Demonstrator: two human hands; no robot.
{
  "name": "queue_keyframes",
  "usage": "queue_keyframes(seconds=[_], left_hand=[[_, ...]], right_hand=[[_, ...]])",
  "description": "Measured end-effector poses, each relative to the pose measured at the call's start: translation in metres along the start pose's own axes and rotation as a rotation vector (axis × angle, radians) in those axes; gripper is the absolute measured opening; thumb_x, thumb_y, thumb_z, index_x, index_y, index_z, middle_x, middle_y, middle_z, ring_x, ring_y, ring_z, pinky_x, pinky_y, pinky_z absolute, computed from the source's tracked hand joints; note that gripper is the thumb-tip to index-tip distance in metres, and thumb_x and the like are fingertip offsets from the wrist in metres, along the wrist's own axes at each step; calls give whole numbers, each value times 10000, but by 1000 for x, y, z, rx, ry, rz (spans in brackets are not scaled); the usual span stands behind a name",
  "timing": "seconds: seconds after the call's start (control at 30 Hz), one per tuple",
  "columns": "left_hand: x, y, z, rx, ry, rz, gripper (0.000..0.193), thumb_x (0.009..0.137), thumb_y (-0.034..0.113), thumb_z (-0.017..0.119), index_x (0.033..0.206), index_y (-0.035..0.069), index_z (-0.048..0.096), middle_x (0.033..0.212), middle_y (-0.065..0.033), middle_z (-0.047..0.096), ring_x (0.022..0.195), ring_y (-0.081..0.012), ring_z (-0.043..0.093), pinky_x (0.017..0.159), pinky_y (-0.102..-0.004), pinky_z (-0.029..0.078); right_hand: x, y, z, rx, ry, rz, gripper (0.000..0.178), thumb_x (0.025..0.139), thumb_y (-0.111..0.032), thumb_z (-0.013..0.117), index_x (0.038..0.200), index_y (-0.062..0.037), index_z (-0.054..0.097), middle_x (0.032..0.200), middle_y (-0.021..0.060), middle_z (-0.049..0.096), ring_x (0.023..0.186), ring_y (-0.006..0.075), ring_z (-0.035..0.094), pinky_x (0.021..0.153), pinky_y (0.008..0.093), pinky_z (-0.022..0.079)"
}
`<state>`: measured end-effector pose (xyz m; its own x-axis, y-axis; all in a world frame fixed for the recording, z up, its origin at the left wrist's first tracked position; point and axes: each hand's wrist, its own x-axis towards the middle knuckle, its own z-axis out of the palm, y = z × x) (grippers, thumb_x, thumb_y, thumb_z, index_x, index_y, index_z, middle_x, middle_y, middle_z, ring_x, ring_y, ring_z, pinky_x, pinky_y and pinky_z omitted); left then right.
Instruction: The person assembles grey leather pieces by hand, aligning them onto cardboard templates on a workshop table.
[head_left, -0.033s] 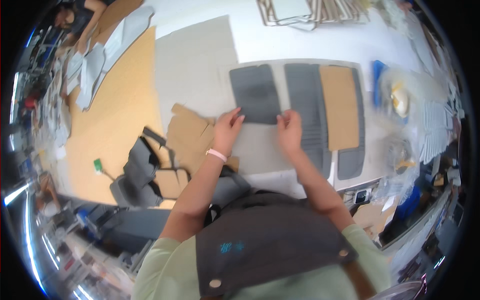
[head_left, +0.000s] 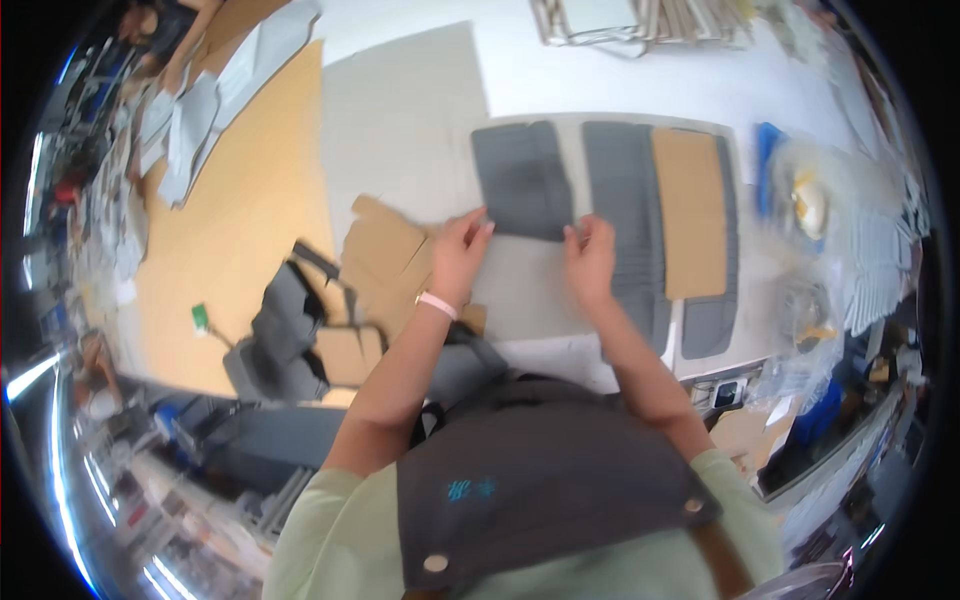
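A dark grey panel [head_left: 524, 180] with ribbing near its far edge lies on a light grey board in front of me. My left hand [head_left: 462, 252] is closed, thumb and fingertips pinching the panel's near left corner. At the near right corner my right hand [head_left: 591, 256] is closed too, its fingertips against the edge. To the right lies a larger stitched grey piece [head_left: 630, 220] with a tan rectangular sheet [head_left: 692, 215] on top of it. Cut tan board pieces [head_left: 385, 255] rest left of my left wrist.
Several dark grey pieces [head_left: 283, 325] are heaped at the near left on a yellowish sheet [head_left: 230, 200]. Frame-like pieces [head_left: 645, 22] are stacked at the far side. Clear plastic bags [head_left: 805, 215] lie on the right. Another person's arm [head_left: 190, 45] reaches in at the far left.
The whole view has shifted slightly, so the table's things sit a little farther right and higher. Both hands keep their places at the panel's near corners.
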<state>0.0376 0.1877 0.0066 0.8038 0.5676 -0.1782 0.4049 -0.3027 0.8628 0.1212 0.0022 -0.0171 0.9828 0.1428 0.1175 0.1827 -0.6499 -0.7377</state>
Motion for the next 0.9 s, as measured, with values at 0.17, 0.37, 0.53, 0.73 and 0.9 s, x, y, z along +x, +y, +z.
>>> queue_keyframes(seconds=[0.17, 0.37, 0.53, 0.73, 0.9], left_hand=[[-63, -24, -56, -116, 87, -31, 223, 900, 147, 636, 1084, 24, 665, 910, -115, 635, 780, -237, 581, 724, -333, 482], [-164, -41, -104, 608, 1, 236, 486, 796, 142, 699, 1256, 55, 568, 1174, -140, 584, 1104, -344, 516, 941, -414, 409], [-190, -51, -105, 606, 6, 233, 557, 765, 152, 712, 1279, 36, 532, 1265, -137, 533, 1175, -343, 484, 987, -439, 379], [-189, -55, -109, 519, -22, 278, 425, 737, 114, 714, 1134, 38, 585, 1228, -134, 542, 1160, -345, 497, 993, -443, 378], [-192, -53, -109, 545, 29, 290, 393, 711, 92, 719, 1084, 70, 598, 1131, -122, 551, 1075, -334, 522, 940, -439, 393]], right_hand=[[-44, -31, -5, 216, -496, -19, 172, 866, -115, 626, 1003, -29, 566, 910, 126, 589, 740, 291, 599, 657, 367, 482], [-113, -66, -1, 177, -996, -369, 324, 854, -141, 627, 1159, -44, 577, 1036, 153, 592, 846, 345, 610, 729, 418, 505], [-124, -77, -8, 70, -984, -381, 362, 848, -148, 630, 1188, -48, 556, 1030, 156, 580, 905, 346, 608, 766, 437, 502], [-131, -76, -14, 13, -1061, -455, 348, 827, -164, 658, 1149, -49, 594, 1002, 152, 583, 914, 363, 591, 762, 433, 489], [-130, -81, -17, -3, -1083, -484, 347, 812, -252, 692, 1089, -51, 632, 1012, 122, 546, 951, 309, 585, 775, 416, 490]])
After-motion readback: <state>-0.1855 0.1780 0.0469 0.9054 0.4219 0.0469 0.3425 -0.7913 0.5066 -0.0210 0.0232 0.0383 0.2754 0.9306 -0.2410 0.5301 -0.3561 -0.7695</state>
